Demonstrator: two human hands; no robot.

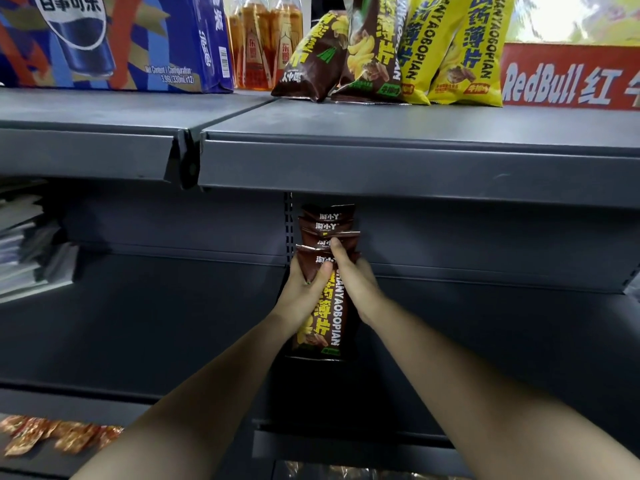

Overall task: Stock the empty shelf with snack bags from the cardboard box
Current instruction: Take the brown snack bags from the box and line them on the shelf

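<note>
Left hand (304, 289), right hand (349, 282): both grips clasp brown snack bags (325, 306) between them.

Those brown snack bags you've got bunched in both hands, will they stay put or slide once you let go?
The brown snack bags look glossy, so probably slippery against each other. Their tops fan unevenly, so likely floppy. Left hand and right hand both steady them, so they may topple.
</note>
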